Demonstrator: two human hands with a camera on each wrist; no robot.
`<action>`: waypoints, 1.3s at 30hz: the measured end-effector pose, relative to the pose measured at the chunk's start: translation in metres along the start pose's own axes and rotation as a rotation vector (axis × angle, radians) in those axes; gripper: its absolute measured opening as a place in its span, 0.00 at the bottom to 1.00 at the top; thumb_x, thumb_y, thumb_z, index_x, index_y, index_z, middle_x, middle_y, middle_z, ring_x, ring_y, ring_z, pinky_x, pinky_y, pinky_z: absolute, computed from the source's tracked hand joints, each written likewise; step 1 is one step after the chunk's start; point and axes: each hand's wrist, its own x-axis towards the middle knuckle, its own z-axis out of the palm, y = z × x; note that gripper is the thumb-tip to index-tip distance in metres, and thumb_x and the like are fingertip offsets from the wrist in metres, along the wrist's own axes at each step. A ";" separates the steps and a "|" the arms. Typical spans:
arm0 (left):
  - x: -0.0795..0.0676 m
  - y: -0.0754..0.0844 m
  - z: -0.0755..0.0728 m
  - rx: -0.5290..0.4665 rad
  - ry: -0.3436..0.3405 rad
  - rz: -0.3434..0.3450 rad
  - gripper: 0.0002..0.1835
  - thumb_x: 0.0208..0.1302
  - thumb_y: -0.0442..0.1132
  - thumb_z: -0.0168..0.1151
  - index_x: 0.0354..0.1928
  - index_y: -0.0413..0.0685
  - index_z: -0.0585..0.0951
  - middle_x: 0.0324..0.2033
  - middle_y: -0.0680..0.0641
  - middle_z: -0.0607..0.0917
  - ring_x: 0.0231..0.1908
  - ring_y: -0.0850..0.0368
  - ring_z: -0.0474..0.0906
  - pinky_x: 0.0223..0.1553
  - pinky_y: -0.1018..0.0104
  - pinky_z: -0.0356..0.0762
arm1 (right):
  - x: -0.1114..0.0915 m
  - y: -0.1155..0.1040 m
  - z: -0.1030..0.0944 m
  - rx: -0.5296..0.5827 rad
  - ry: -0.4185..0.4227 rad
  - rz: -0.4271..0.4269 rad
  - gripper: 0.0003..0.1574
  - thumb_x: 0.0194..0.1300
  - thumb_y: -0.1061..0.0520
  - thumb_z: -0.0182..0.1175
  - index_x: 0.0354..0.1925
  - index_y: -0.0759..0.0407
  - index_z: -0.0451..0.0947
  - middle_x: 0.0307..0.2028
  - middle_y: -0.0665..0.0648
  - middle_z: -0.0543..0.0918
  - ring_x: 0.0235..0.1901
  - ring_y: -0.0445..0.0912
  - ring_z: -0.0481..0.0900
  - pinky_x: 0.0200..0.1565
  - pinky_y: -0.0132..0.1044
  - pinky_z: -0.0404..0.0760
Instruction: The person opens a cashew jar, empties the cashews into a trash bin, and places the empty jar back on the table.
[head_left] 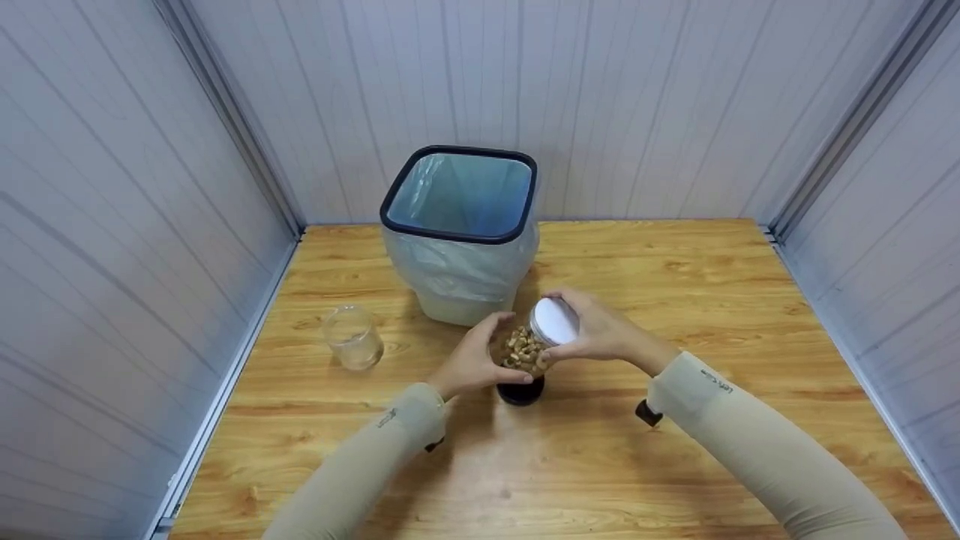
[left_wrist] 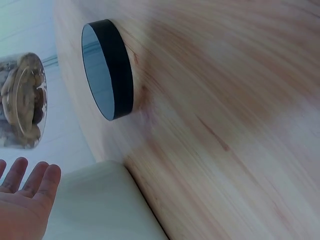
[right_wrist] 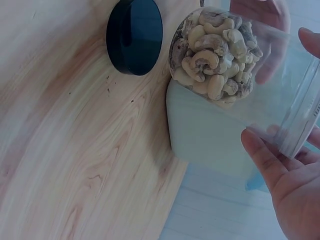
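Observation:
My right hand (head_left: 600,330) grips a clear jar (right_wrist: 275,85) near its white-topped lid (head_left: 555,321), thumb and fingers around that end. Cashews (right_wrist: 215,57) are heaped at the jar's bottom end, and the jar is tilted above the table. My left hand (head_left: 472,364) is beside the jar's bottom end, fingers spread around it; in the left wrist view its fingers (left_wrist: 47,182) are extended, with a gap to the jar (left_wrist: 22,100). Below the jar, a round black shallow piece like a lid (left_wrist: 122,70) lies on the wooden table.
A bin (head_left: 450,304) with a black rim and a translucent liner stands behind my hands. To the left is a clear glass (head_left: 352,339). Pale panelled walls (head_left: 637,112) enclose the wooden table (head_left: 600,465) at the back and both sides.

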 end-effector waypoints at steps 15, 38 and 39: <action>0.007 0.005 0.009 -0.001 -0.022 0.042 0.55 0.48 0.46 0.91 0.76 0.45 0.70 0.68 0.44 0.81 0.66 0.50 0.79 0.73 0.52 0.76 | 0.001 0.000 0.007 0.024 0.027 -0.024 0.55 0.51 0.51 0.87 0.70 0.64 0.72 0.59 0.66 0.84 0.54 0.58 0.84 0.51 0.51 0.86; 0.010 0.004 0.017 -0.051 -0.009 0.050 0.53 0.45 0.39 0.92 0.74 0.46 0.72 0.66 0.46 0.83 0.64 0.53 0.80 0.72 0.56 0.76 | 0.000 -0.003 0.013 0.100 0.025 0.011 0.54 0.55 0.49 0.86 0.71 0.68 0.71 0.59 0.66 0.84 0.56 0.57 0.82 0.53 0.50 0.84; 0.010 0.004 0.017 -0.046 -0.008 0.050 0.53 0.45 0.39 0.92 0.74 0.46 0.72 0.66 0.46 0.83 0.63 0.53 0.80 0.72 0.56 0.76 | 0.000 -0.002 0.013 0.098 0.027 0.008 0.54 0.55 0.49 0.86 0.71 0.68 0.71 0.59 0.66 0.84 0.55 0.57 0.83 0.53 0.49 0.84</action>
